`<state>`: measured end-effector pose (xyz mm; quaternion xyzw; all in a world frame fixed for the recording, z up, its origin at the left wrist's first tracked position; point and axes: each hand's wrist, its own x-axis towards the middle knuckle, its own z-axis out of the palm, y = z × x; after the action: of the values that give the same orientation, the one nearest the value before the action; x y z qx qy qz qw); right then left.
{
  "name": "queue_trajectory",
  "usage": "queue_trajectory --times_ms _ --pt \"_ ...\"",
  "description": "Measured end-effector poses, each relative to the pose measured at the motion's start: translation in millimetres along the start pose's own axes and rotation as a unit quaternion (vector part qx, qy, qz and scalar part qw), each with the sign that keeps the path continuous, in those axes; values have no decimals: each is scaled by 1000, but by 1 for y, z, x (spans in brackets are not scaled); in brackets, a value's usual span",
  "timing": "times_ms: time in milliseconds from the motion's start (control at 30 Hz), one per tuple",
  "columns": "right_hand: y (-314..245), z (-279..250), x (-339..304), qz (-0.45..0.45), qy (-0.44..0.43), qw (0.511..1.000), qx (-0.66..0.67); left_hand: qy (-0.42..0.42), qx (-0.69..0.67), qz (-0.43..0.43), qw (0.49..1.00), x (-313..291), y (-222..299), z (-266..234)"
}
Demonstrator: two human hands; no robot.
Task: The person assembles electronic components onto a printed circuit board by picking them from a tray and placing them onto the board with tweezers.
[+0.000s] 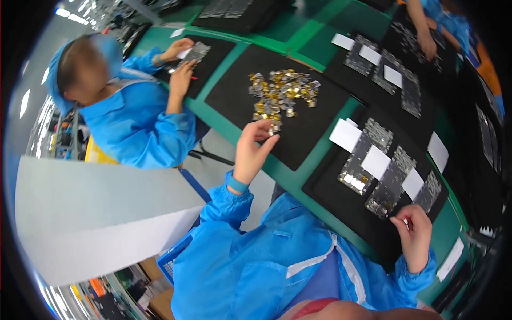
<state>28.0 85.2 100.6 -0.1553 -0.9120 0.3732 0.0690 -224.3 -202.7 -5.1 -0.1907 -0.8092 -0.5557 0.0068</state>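
My left hand (254, 153) reaches to the near edge of a pile of small silver and gold metal parts (285, 90). Its thumb and forefinger close around one small metal part (274, 129). Lower right, my right hand (415, 232) is closed in a pinch by the near corner of a dark circuit board (385, 194). Something tiny and pale shows at its fingers, too small to name. A second dark circuit board (356, 169) lies to the left of that one, and another board (428, 191) to the right. White paper slips (375, 162) rest on the boards.
Black mats (226, 96) cover parts of the green table (296, 176). To the left, a person in blue (133, 117) handles a circuit board (196, 53). Another person's hand (425, 45) works at the far right, near more boards (410, 93). A white surface (101, 213) stands lower left.
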Motion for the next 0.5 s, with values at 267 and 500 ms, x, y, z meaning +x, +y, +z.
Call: queue_trajectory --times_ms 267,500 --pt "-64 36 75 -109 -50 993 6 -3 216 118 969 28 -19 26" --pt "-72 71 81 -265 -182 946 -43 17 349 221 911 54 -32 51"
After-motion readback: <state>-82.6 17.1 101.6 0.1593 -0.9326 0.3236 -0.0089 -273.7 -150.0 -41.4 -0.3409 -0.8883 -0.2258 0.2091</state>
